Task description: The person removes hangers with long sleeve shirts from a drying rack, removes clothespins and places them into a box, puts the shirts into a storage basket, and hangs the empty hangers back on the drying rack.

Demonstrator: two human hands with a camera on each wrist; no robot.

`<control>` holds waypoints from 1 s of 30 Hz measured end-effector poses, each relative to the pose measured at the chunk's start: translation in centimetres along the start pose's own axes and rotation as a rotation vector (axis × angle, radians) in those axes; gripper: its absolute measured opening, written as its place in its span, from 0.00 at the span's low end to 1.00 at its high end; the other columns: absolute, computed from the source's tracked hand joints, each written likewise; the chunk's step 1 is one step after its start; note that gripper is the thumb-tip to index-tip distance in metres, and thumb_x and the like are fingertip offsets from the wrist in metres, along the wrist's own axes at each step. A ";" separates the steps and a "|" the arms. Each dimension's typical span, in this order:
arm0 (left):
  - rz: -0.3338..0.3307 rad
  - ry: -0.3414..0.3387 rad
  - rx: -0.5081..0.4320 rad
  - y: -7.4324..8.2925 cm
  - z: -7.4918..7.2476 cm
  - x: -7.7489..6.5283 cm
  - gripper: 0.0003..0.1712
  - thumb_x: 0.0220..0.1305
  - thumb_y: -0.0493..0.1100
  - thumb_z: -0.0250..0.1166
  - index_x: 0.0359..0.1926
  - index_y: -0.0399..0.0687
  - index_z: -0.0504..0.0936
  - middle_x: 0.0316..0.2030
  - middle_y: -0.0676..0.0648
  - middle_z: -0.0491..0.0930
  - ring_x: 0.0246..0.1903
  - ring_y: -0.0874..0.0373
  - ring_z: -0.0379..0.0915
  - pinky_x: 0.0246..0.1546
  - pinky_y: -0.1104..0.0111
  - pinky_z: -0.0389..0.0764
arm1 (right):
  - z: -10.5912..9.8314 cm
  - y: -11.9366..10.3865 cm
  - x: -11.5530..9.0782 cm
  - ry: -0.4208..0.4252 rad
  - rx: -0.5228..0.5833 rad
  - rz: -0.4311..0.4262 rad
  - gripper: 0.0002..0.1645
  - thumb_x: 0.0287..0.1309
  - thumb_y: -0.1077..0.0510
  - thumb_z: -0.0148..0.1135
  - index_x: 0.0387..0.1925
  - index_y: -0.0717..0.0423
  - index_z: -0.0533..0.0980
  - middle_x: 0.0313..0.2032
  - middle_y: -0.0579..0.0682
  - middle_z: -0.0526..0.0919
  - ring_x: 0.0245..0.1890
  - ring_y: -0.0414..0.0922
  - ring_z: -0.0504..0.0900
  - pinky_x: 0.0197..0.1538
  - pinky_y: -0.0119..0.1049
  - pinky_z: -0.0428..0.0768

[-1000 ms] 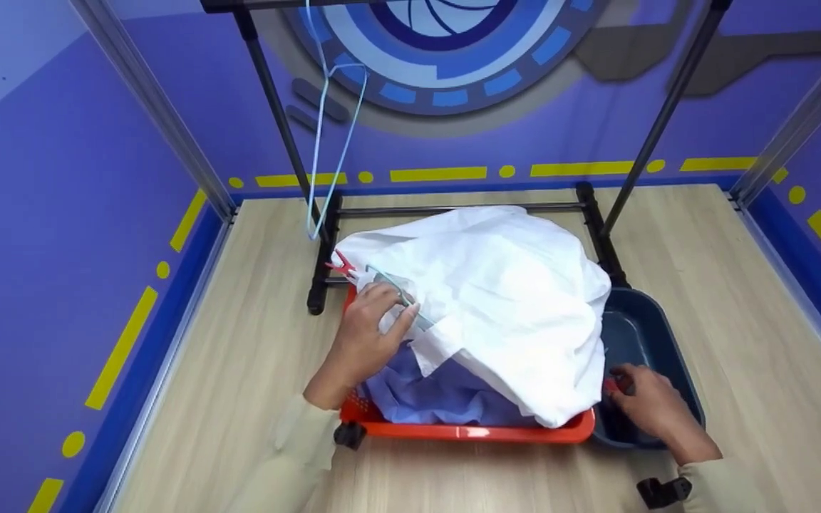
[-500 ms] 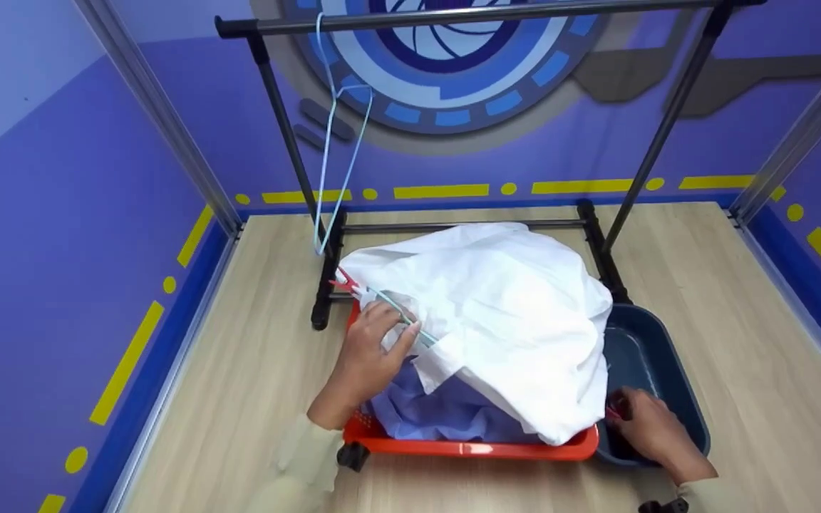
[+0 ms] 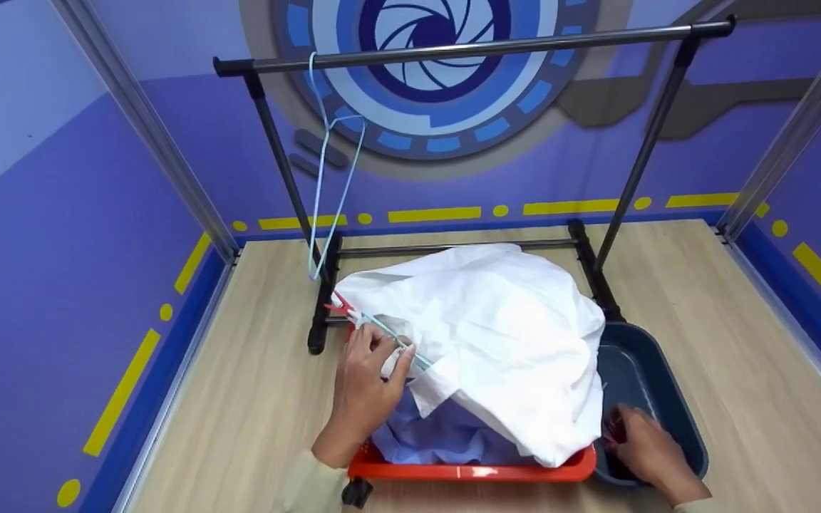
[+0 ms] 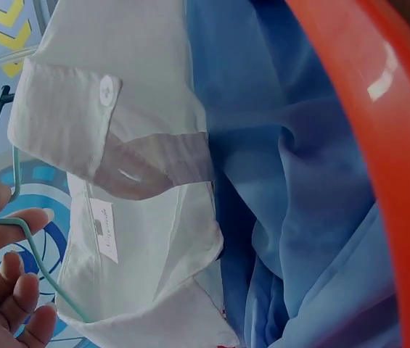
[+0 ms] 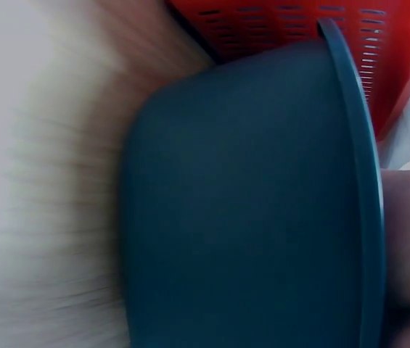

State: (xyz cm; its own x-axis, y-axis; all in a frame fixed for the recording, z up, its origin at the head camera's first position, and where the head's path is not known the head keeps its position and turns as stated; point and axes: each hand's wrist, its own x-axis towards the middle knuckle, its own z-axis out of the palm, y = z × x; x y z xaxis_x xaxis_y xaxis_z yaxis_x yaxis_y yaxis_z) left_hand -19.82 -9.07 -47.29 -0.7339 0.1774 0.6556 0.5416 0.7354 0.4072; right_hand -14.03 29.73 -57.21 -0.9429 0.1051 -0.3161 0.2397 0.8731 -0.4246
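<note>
My left hand [image 3: 368,381] pinches a pale green wire hanger [image 4: 34,254] near its hook, at the collar opening of a white shirt [image 3: 496,335]. The hanger runs into the shirt, which lies heaped over a red basket [image 3: 474,472]. A red and white clothespin [image 3: 343,308] sits on the shirt just beyond my left fingers. My right hand [image 3: 646,445] reaches down into a dark blue basin [image 3: 674,385], its fingertips at small red pieces [image 3: 613,431]. Whether it grips one I cannot tell. In the right wrist view the basin's outer wall hides most of this hand.
Blue-violet cloth [image 3: 446,434] lies in the basket under the shirt. Behind stands a clothes rack with a metal top bar [image 3: 482,50]; a light blue hanger [image 3: 321,171] hangs at its left end. Patterned walls [image 3: 61,235] enclose the wooden surface [image 3: 225,399].
The head view has tilted up, bringing the rack's whole top bar into sight. My left hand keeps its hold on the hanger; my right hand stays in the basin, its fingers shifting slightly.
</note>
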 end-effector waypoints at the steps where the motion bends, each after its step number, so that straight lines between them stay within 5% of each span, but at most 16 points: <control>1: -0.012 -0.009 0.009 0.1 0.0 -0.2 0.05 0.60 0.46 0.68 0.31 0.52 0.82 0.28 0.51 0.69 0.32 0.61 0.67 0.32 0.70 0.65 | 0.0 0.0 -0.1 0.001 -0.002 -0.003 0.18 0.49 0.64 0.67 0.42 0.62 0.73 0.33 0.54 0.74 0.33 0.50 0.73 0.34 0.46 0.73; 9: -0.087 -0.098 0.007 0.7 -0.3 -0.6 0.07 0.64 0.50 0.63 0.38 0.54 0.81 0.25 0.53 0.76 0.29 0.63 0.72 0.31 0.73 0.66 | 0.0 -0.2 -0.3 0.009 0.018 0.002 0.15 0.48 0.63 0.67 0.37 0.59 0.72 0.32 0.53 0.73 0.33 0.49 0.72 0.33 0.44 0.72; 18: -0.204 -0.012 -0.024 0.5 -0.3 -0.7 0.10 0.59 0.48 0.68 0.25 0.54 0.78 0.19 0.55 0.73 0.20 0.65 0.69 0.22 0.75 0.67 | 0.0 -0.1 -0.6 0.042 0.022 -0.030 0.17 0.50 0.54 0.70 0.37 0.58 0.73 0.32 0.53 0.74 0.33 0.50 0.73 0.32 0.45 0.71; 30: -0.166 0.037 -0.069 0.4 -0.3 -1.0 0.04 0.58 0.39 0.67 0.30 0.51 0.79 0.23 0.55 0.78 0.23 0.67 0.72 0.26 0.73 0.75 | -0.1 0.0 -0.5 0.006 0.017 -0.030 0.14 0.51 0.57 0.68 0.36 0.59 0.74 0.32 0.54 0.74 0.32 0.49 0.72 0.33 0.45 0.71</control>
State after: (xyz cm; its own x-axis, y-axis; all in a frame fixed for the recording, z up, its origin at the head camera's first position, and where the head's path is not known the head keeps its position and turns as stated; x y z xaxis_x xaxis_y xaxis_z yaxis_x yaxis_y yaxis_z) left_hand -18.77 -9.16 -47.63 -0.8006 0.0321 0.5984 0.4420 0.7058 0.5535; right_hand -13.55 29.70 -56.93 -0.9511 0.0824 -0.2979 0.2154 0.8679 -0.4477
